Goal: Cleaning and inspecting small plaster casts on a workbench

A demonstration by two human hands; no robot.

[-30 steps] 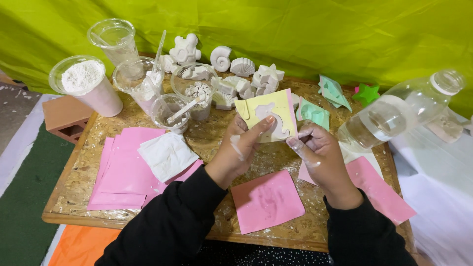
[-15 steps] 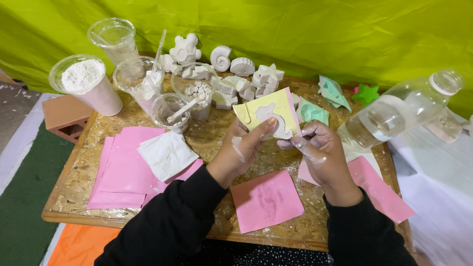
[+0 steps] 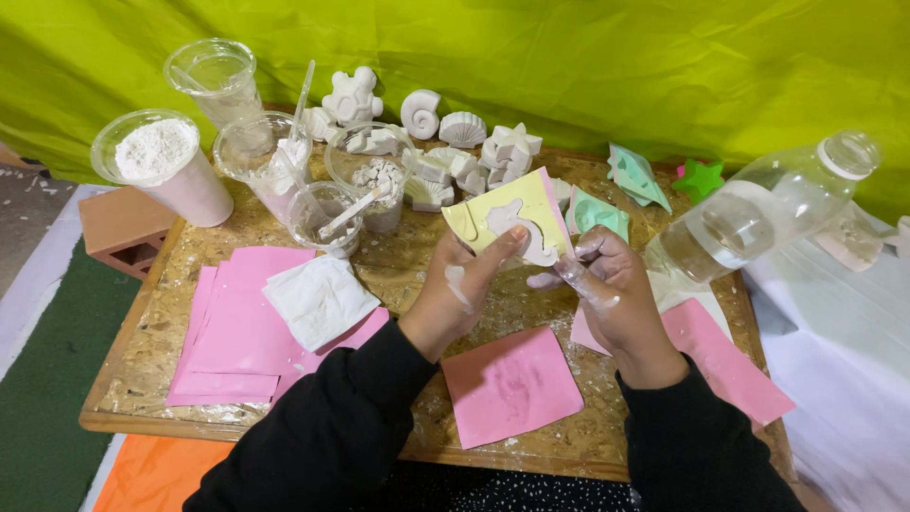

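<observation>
My left hand (image 3: pixel 458 289) holds a yellow flexible mould (image 3: pixel 493 224) upright, thumb pressed on the white plaster cast (image 3: pixel 524 230) set in it. My right hand (image 3: pixel 607 289), dusted with plaster, grips the mould's right edge beside the cast. Both hands hover over the middle of a chipboard tabletop (image 3: pixel 398 265). A pink paper square (image 3: pixel 512 384) lies just below them.
Plastic cups: one of white powder (image 3: pixel 161 161), others with stirrers (image 3: pixel 327 216). White plaster figures (image 3: pixel 422 114) line the back. A stack of pink sheets (image 3: pixel 237 332) with a white cloth (image 3: pixel 318 299) lies left. Green moulds (image 3: pixel 630 175) and a clear water bottle (image 3: pixel 758 213) lie right. A brick (image 3: pixel 118 228) sits at the left edge.
My right hand has moved in from holding a small tool apart to gripping the mould's right edge. The left hand keeps the mould in about the same place.
</observation>
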